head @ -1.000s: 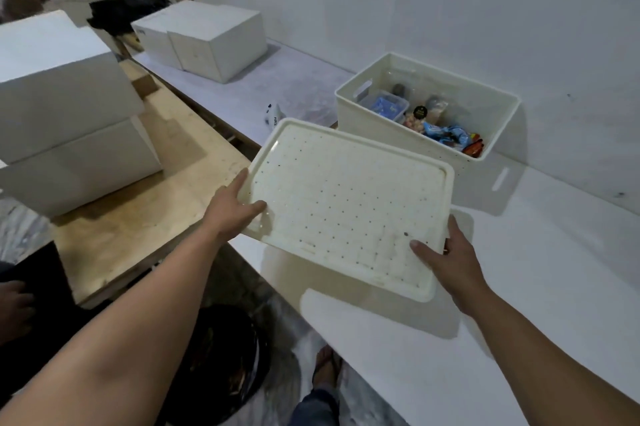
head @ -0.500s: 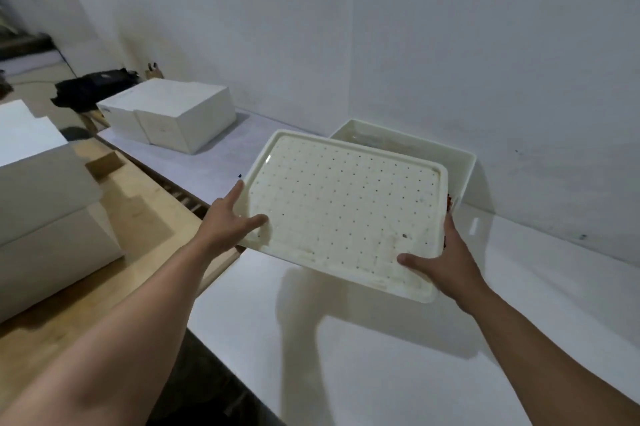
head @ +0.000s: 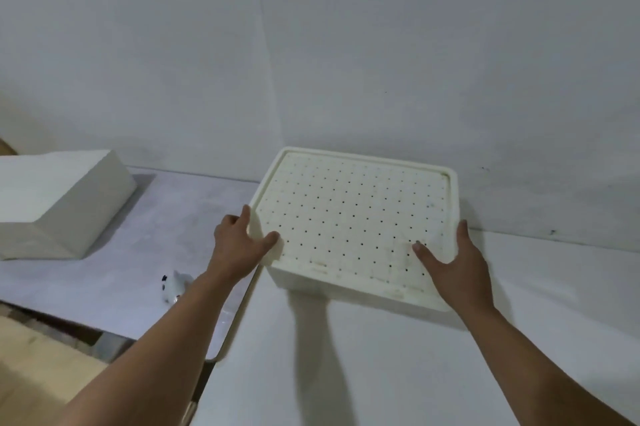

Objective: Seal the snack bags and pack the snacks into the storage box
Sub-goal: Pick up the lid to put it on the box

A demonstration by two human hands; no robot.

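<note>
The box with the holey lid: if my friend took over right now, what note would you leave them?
Left hand: holds the lid's left edge, thumb on top.
Right hand: holds its right edge, thumb on top.
The lid lies on the storage box, which stands on the white table by the wall.
Done: box covered; snacks hidden from view.
Left: press the lid down all round, then let go.

Both hands, left hand [head: 239, 245] and right hand [head: 450, 263], grip the lid [head: 349, 218] atop the storage box [head: 346, 290].
</note>
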